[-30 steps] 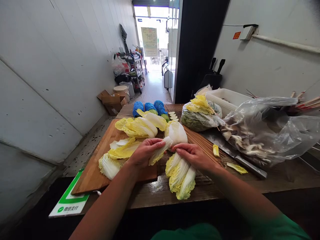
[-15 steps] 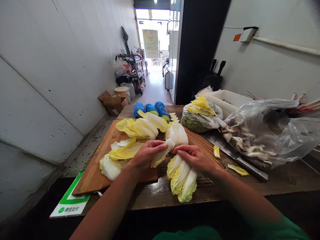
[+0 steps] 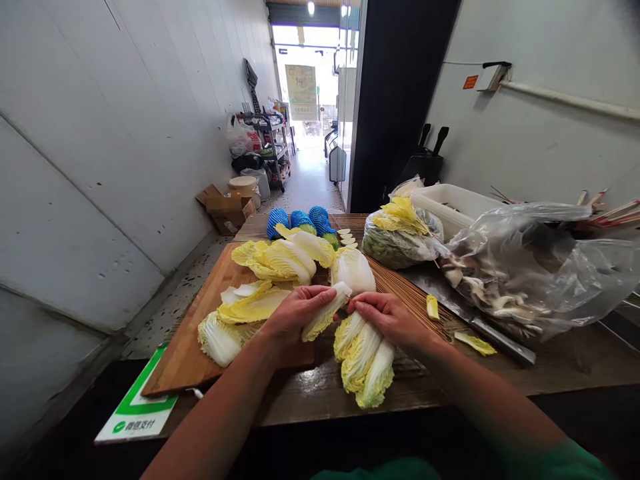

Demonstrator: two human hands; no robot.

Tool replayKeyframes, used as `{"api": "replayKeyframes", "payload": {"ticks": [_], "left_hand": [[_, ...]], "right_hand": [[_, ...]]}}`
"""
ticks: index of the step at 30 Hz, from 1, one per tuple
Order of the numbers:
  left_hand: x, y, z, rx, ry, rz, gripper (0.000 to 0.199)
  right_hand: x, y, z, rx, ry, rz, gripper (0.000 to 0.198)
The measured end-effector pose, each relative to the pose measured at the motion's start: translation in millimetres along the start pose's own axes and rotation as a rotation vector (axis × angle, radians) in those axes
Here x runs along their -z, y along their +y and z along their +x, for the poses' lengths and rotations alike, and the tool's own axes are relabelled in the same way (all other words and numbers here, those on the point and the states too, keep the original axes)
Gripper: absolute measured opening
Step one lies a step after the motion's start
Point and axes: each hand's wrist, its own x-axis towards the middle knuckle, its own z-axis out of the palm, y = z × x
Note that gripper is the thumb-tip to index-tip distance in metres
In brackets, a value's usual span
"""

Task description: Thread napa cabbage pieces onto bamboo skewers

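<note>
My left hand pinches a napa cabbage leaf, its pale base turned toward my other hand. Between the fingertips of my right hand is the end of a thin skewer, which meets the base of that leaf; most of the skewer is hidden. Just below my right hand, a few cabbage leaves lie bunched on the table. A white-ribbed cabbage piece rests right behind both hands. More yellow leaves are spread on the wooden cutting board to the left.
Many bamboo skewers lie right of centre, beside a cleaver. Plastic bags hold greens and mushrooms. A white tub stands behind them. Net-wrapped vegetables sit at the table's far edge. A green-and-white sign pokes out front left.
Both hands stay almost in place, still holding the leaf and skewer. The leaf's base has tilted slightly. The whole view has shifted a little.
</note>
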Motion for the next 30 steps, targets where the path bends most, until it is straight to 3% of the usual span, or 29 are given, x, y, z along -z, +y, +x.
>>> {"api": "replayKeyframes", "payload": {"ticks": [9,16,30], "left_hand": [[1.4,-3.4,0.7,0.063,0.060,-0.004,0.026],[1.9,-4.8,0.0,0.093,-0.036,0.005,0.026],[-1.0,-5.0,-0.7,0.060,0.000,0.027,0.026]], "right_hand": [[-1.3,-1.3,-3.1,-0.038,-0.049,0.079,0.027],[-1.8,-0.8,-4.3,-0.092,-0.065,0.125,0.029],[0.7,-5.2,-4.4,-0.189,-0.073,0.225,0.034]]}}
